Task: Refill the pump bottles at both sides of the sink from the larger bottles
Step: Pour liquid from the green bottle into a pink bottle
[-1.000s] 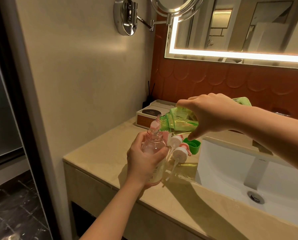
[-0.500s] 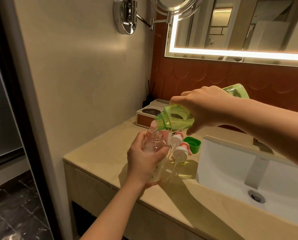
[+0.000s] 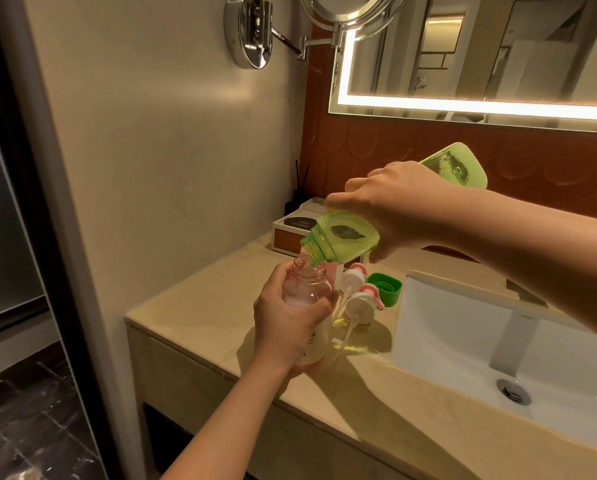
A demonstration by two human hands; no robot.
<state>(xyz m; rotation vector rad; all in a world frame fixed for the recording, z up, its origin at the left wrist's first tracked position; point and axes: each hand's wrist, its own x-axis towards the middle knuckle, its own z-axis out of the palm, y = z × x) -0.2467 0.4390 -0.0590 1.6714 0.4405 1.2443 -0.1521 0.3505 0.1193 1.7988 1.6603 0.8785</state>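
Note:
My left hand grips a clear pink pump bottle with its pump off, standing on the counter left of the sink. My right hand holds a large green bottle tipped steeply, base raised toward the back wall. Its open mouth touches the rim of the pink bottle's neck. Two white pump heads with pink collars and dip tubes lie on the counter just right of the pink bottle. A green flip cap lies beside them.
A brown and white box with a dark round lid stands at the back against the wall, with a dark reed diffuser behind it. A chrome faucet rises in the basin. A swing-arm mirror hangs above.
The green bottle's base has risen, so it tilts more steeply over the pink bottle's neck. My left hand has held the pink bottle still.

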